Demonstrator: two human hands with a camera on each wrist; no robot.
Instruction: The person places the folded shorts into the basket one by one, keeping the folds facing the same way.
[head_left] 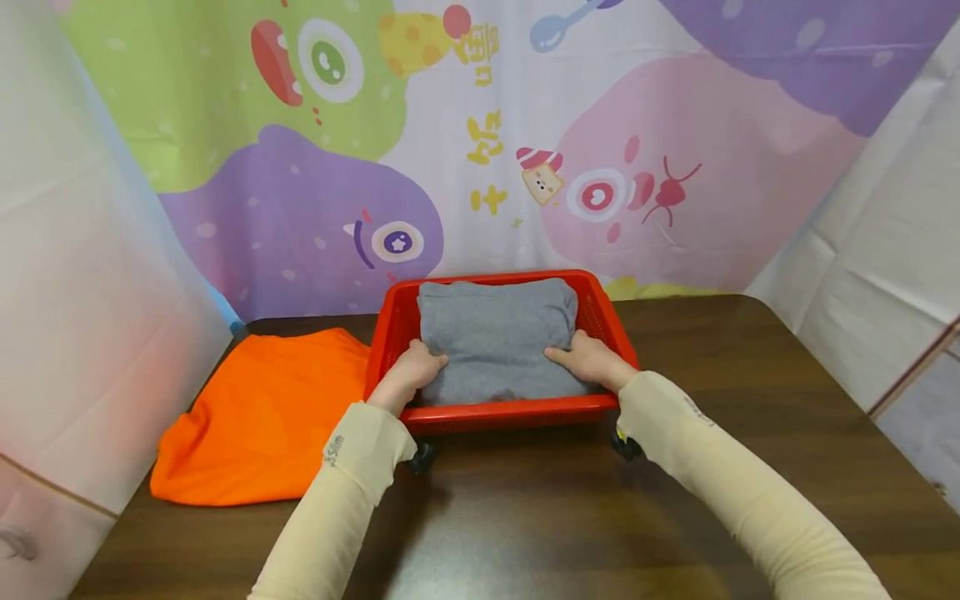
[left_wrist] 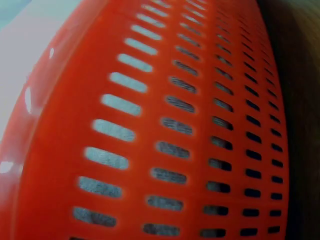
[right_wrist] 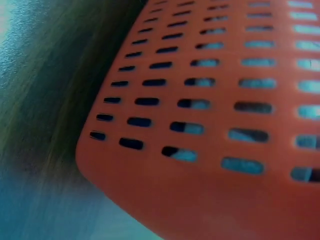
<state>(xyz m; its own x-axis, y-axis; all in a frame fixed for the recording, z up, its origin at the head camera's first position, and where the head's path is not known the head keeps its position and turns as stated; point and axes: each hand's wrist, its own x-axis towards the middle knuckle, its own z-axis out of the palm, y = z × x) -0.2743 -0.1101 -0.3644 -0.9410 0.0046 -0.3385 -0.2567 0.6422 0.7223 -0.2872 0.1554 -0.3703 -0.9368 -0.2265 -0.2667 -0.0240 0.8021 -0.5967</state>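
A folded grey cloth (head_left: 498, 333) lies inside a red plastic basket (head_left: 510, 410) with slotted walls. My left hand (head_left: 417, 365) grips the cloth's left side, its thumb on top. At the right side my right hand (head_left: 588, 358) holds the cloth the same way, thumb on top. The other fingers of both hands are hidden between cloth and basket. In the left wrist view the slotted basket wall (left_wrist: 200, 115) fills most of the picture, with grey cloth behind the slots. The right wrist view shows another part of the basket wall (right_wrist: 200, 140); neither wrist view shows a hand.
An orange cloth (head_left: 262, 417) lies spread on the brown wooden table (head_left: 525, 517), left of the basket and against it. Behind the table hangs a curtain (head_left: 480, 242) printed with cartoon figures. White sheets (head_left: 877, 250) hang at both sides.
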